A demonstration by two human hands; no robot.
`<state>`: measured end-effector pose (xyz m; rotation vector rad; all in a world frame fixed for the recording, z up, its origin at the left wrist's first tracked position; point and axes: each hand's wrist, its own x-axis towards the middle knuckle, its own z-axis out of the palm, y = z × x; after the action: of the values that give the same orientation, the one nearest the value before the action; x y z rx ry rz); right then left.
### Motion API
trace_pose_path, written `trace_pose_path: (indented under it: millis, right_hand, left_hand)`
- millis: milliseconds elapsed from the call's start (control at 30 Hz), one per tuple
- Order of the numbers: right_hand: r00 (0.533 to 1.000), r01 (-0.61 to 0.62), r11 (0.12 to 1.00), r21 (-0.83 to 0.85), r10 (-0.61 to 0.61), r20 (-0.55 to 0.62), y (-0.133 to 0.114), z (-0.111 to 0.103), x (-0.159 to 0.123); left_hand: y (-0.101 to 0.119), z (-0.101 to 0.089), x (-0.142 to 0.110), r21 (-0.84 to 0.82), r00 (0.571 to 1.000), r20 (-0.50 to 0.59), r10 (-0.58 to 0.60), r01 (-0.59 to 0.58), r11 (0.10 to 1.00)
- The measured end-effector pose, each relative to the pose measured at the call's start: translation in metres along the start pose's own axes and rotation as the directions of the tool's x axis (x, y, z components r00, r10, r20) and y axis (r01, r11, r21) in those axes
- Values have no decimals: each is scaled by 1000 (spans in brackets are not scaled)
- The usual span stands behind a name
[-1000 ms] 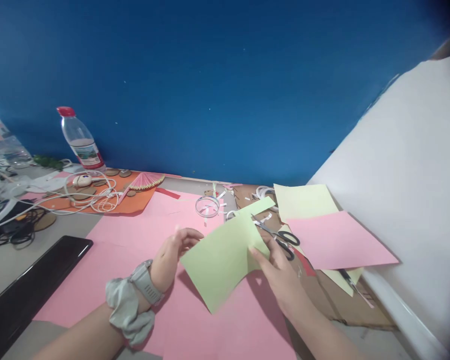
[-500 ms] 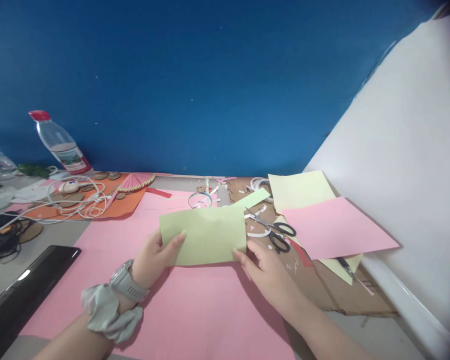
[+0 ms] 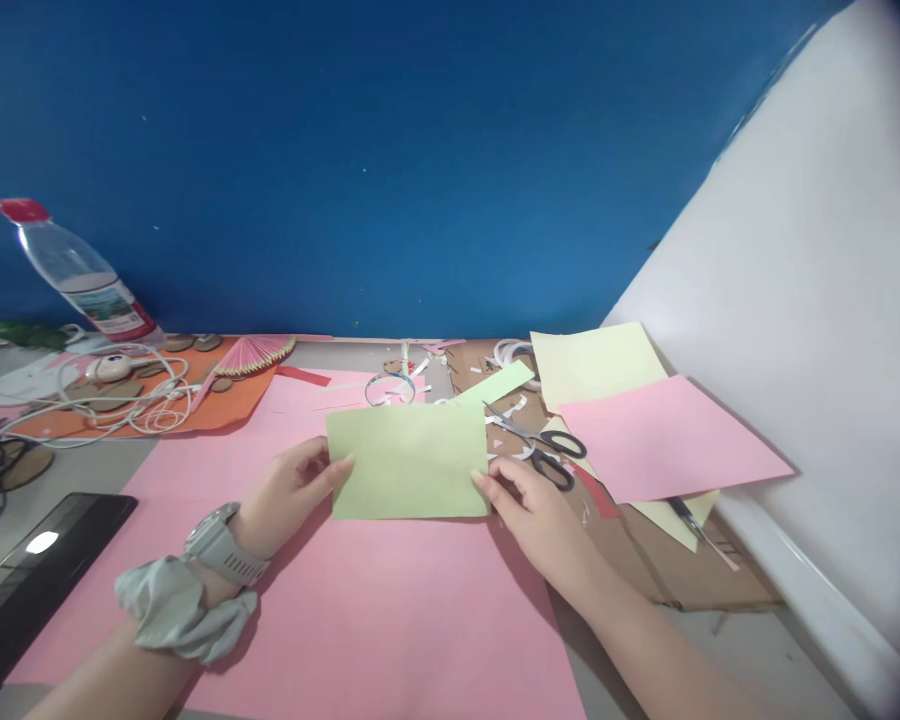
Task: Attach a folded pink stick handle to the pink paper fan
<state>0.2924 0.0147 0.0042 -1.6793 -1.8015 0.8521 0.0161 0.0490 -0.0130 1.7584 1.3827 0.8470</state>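
Note:
A rectangular sheet of light green paper is held up over the pink sheet that covers the table. My left hand pinches its left edge, thumb in front and fingers behind. My right hand grips the right edge the same way, near the lower corner. Just right of the green paper lie scissors with black handles, their blades partly open. Behind the paper are a light green strip and a roll of clear tape.
Pink paper and pale green paper lie on cardboard at right, with a craft knife under their edge. At left are a phone-like black object, white cables, a pink folded fan and a bottle.
My left hand has slid outward to the paper's left edge, its thumb now covering less of the sheet. The view has shifted slightly; the right hand keeps its hold.

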Motion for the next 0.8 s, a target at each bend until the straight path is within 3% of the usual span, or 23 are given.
trace_pose_path:
  millis: [200,433,533,633,800]
  right_hand:
    - [999,-37,997,73,38,-14,0,-7,2]
    - [998,-57,997,-50,56,-25,4,-14,3]
    - [999,-38,995,-91,36,-30,0,-14,3]
    - [999,-20,992,-128,15,-39,-2,-13,3]
    - [999,-12,985,-174,4,-51,0,-13,4]
  left_hand:
    - [2,3,-2,73,1000,-17,2,-1,997]
    - [6,5,-4,245,999,-35,31,-21,969]
    - [4,4,-2,307,991,-67,116,-90,947]
    - [1,4,0,331,979,-53,194,-166,929]
    - [-2,4,1,331,982,-25,187,-168,929]
